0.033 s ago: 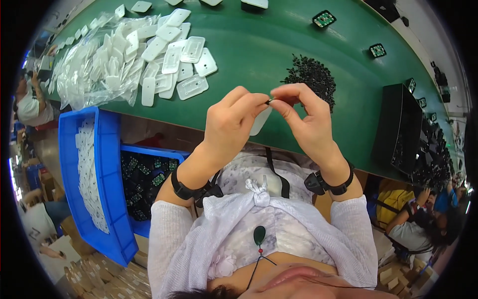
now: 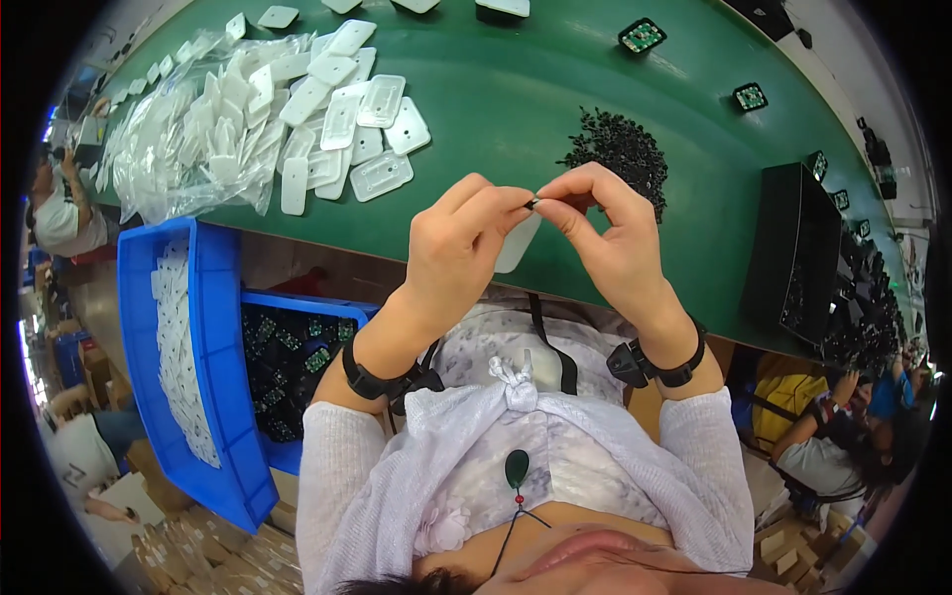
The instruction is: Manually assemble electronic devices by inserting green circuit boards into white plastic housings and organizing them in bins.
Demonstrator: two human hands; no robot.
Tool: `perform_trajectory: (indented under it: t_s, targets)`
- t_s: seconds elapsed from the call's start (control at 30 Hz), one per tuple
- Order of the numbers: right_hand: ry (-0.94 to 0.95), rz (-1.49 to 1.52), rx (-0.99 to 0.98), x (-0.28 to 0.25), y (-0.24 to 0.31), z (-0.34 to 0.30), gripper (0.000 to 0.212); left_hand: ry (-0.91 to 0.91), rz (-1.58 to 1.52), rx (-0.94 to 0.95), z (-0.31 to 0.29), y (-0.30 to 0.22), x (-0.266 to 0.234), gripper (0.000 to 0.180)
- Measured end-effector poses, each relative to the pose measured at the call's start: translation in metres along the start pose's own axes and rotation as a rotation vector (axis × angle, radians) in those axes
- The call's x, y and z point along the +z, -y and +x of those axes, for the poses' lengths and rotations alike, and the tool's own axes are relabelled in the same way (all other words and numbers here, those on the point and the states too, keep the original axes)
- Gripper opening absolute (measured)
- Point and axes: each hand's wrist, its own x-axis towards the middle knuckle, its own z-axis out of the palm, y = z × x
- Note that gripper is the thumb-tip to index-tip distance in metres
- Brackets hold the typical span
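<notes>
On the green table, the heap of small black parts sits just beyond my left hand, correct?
Not quite: in the head view, the heap of small black parts on the green table sits just beyond your right hand.

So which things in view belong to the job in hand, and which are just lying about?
Seem to belong:
black piece, pinched between left hand and right hand
white cover by the hands
black heap
white pile
blue bins

Seem just lying about:
cardboard
yellow item, too unclear to name
</notes>
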Motion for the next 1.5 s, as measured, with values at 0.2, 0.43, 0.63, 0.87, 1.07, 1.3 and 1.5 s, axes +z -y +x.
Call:
perform_trajectory:
  t_s: [0.2,0.43,0.63,0.87,1.07,1.3,1.5]
  targets:
    - [-0.108,0.083,0.072,-0.002,-0.004,-0.003,0.009,-0.030,-0.397,-0.427,-0.002,0.002,0.008,0.024]
    - [-0.136,0.099,0.089,0.012,-0.010,-0.005,0.010,-0.086,-0.598,-0.548,-0.006,0.029,0.018,0.015]
    - [-0.182,-0.035,0.033,0.022,-0.028,0.000,0.010,-0.072,-0.770,-0.637,-0.006,0.026,0.022,0.012]
    - [-0.200,-0.254,-0.021,0.022,-0.029,0.003,0.009,-0.015,-0.854,-0.691,-0.009,0.027,0.023,0.012]
    - [-0.150,0.128,0.272,0.023,-0.031,0.000,0.009,-0.063,-0.811,-0.461,-0.013,0.023,0.029,0.009]
    - [-0.136,0.384,0.321,0.032,-0.037,-0.012,0.010,-0.099,-0.665,-0.353,-0.019,0.024,0.029,0.007]
    - [-0.348,0.145,0.121,0.023,-0.029,-0.013,0.030,-0.085,-0.813,-0.498,-0.016,0.015,0.023,0.004]
